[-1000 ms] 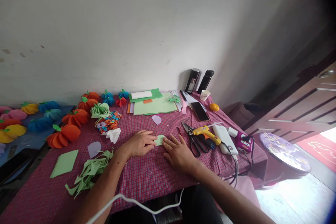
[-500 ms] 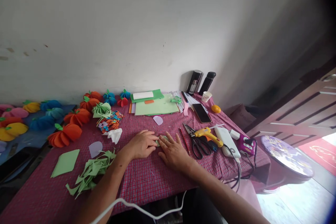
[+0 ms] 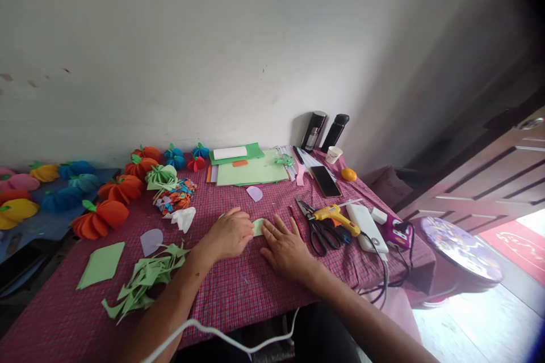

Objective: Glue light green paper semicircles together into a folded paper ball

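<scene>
A small light green paper piece (image 3: 258,227) lies on the checked tablecloth between my two hands, partly covered by them. My left hand (image 3: 230,235) is closed, its curled fingers at the paper's left part, and a sliver of green peeks out behind it. With fingers spread flat, my right hand (image 3: 288,249) presses down at the paper's right end. Just right of that hand are a red pencil (image 3: 297,221) and black-handled scissors (image 3: 318,235). Beyond the hands is a lilac rounded paper piece (image 3: 254,193).
Green paper scraps (image 3: 145,281), a green paper stack (image 3: 101,265) and paper pumpkins (image 3: 100,219) lie left. Coloured sheets (image 3: 255,170) lie at the back. To the right are a yellow glue gun (image 3: 334,214), a phone (image 3: 326,181), a white power bank (image 3: 367,227) and cables. A white cable (image 3: 238,346) crosses in front.
My left hand has shifted slightly left and its fingers have curled in. The gap between my hands has widened, showing more of the green paper. My right hand stays flat.
</scene>
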The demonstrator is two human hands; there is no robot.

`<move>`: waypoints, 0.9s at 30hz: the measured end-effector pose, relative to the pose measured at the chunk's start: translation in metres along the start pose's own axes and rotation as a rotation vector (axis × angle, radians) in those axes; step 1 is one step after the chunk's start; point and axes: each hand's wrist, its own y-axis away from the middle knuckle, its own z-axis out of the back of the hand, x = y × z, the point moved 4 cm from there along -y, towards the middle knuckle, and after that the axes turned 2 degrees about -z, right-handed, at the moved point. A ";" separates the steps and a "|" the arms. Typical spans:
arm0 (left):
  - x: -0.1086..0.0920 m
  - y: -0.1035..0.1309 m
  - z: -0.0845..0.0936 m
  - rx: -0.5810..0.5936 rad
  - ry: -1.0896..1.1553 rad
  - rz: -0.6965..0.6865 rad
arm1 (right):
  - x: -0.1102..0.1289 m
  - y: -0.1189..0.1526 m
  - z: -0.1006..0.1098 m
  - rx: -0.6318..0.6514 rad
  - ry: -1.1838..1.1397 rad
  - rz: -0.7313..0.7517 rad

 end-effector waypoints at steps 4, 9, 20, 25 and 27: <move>-0.007 0.000 -0.002 0.032 -0.060 0.026 | -0.003 0.002 0.000 0.003 -0.021 -0.002; -0.021 0.000 -0.003 0.058 -0.101 0.040 | -0.005 0.000 -0.002 0.013 -0.037 0.003; -0.008 -0.001 0.006 -0.051 -0.032 0.041 | -0.005 -0.003 0.005 0.019 -0.055 -0.009; 0.012 0.002 0.016 -0.246 -0.081 0.200 | 0.014 -0.014 0.007 0.005 -0.057 0.069; 0.016 0.003 0.015 -0.258 -0.106 0.224 | 0.019 -0.018 0.007 0.007 -0.048 0.074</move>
